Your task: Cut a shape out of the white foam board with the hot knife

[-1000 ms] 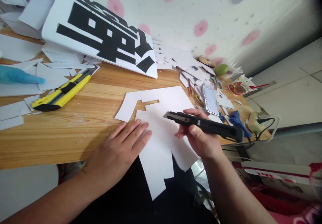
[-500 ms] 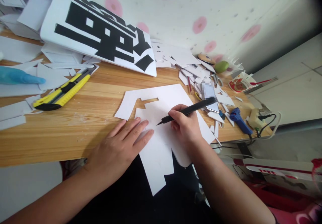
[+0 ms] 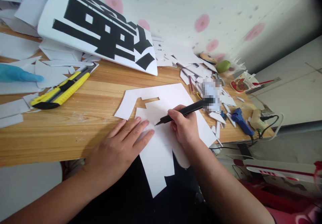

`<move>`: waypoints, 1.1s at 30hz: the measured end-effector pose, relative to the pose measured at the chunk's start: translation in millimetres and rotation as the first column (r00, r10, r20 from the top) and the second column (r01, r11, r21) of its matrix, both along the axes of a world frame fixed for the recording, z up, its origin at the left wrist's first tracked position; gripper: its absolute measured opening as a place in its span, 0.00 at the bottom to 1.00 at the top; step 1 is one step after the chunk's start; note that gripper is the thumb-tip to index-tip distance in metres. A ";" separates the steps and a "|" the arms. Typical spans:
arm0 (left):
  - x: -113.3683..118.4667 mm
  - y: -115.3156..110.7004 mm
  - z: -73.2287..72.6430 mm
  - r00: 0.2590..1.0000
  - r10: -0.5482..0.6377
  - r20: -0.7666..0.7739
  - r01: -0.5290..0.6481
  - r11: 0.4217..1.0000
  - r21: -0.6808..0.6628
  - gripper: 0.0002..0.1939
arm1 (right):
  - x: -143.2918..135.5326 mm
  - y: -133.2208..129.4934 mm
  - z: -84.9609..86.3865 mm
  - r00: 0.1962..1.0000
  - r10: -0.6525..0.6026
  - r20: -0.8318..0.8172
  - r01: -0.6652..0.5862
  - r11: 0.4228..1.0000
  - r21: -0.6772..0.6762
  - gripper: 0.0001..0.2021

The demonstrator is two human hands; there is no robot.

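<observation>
White card sheet (image 3: 161, 140) lies under both hands, the left hand (image 3: 118, 150) pressed flat and open on it, the right hand (image 3: 184, 128) gripping a black knife (image 3: 184, 111) whose tip touches it just beside the left fingertips.

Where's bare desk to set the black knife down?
Bare wood lies between the yellow utility knife, the left hand and the white sheet. Scraps crowd the far right beyond the right hand.

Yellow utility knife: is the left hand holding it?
No: the left hand lies flat on the white paper sheet, while the yellow utility knife rests untouched on the wooden table farther left.
</observation>
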State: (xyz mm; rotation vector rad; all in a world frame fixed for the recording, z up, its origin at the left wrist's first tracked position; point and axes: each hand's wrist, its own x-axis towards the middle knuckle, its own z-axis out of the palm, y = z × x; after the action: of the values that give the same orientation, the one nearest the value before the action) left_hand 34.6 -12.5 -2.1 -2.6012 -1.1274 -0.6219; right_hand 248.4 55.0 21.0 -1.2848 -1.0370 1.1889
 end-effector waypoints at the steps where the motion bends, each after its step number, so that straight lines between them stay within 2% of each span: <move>1: 0.0 -0.1 -0.1 1.000 0.001 -0.001 -0.001 1.000 0.002 0.22 | 0.1 0.2 -0.3 1.000 0.001 0.003 -0.001 1.000 -0.006 0.15; 6: 0.3 0.3 -1.1 1.000 0.008 0.007 -0.008 1.000 -0.001 0.23 | 1.9 0.3 0.0 0.997 0.035 0.064 -0.036 0.999 0.012 0.15; 11: -0.1 -0.1 -0.5 1.000 0.007 0.000 -0.007 1.000 -0.011 0.23 | -3.7 -1.4 11.8 0.965 0.072 0.252 -0.085 0.995 0.044 0.13; 15: -0.7 -0.3 0.0 1.000 0.004 0.004 -0.004 1.000 -0.023 0.23 | -8.0 -1.8 17.1 0.950 0.091 0.298 -0.107 0.993 0.040 0.13; 29: -2.6 1.0 0.0 1.000 -0.019 0.010 0.020 0.999 -0.045 0.24 | 0.8 2.2 7.7 0.973 0.107 0.206 -0.124 0.989 0.074 0.15; 33: -2.5 1.7 -0.5 1.000 -0.009 0.017 0.010 1.000 -0.029 0.24 | 3.1 3.3 3.2 1.000 -0.004 -0.016 0.005 0.998 0.063 0.16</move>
State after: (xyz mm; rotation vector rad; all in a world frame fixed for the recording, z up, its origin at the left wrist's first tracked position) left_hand 32.1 -10.8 -2.6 -2.6321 -1.1382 -0.6358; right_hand 251.5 58.2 24.2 -1.2257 -1.0517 1.1527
